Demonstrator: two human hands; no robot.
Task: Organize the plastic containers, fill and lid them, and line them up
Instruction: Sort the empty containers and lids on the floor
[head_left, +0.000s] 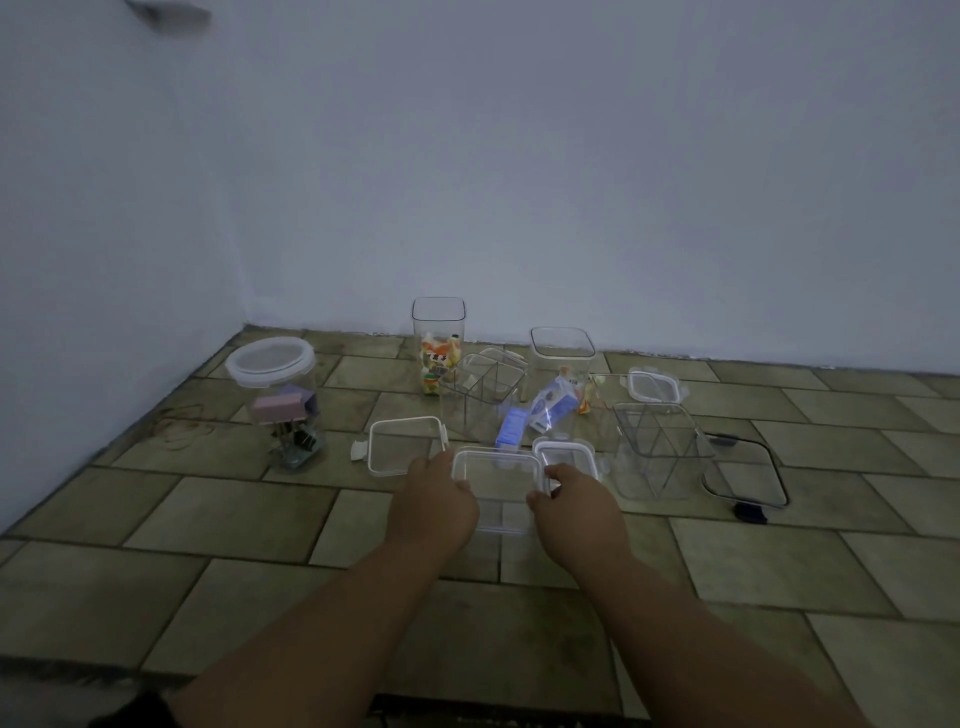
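- Fingers (560, 472): those of the left hand (439, 501) and right hand (574, 506) curl against opposite sides of the clear square container (496, 475), gripping it between them.
- Container: nearest of the group, open-topped and apparently empty. Whether it rests on the tiled floor (234, 514) cannot be told.
- Handling, judged: light, rigid, with smooth and slippery walls. Best held by opposite walls near the rim.
- Nearby: a white-rimmed lid (402, 447) just to the left, and a round lidded jar (275, 395) farther left.
- Room: dim, with a plain wall (519, 182) behind.
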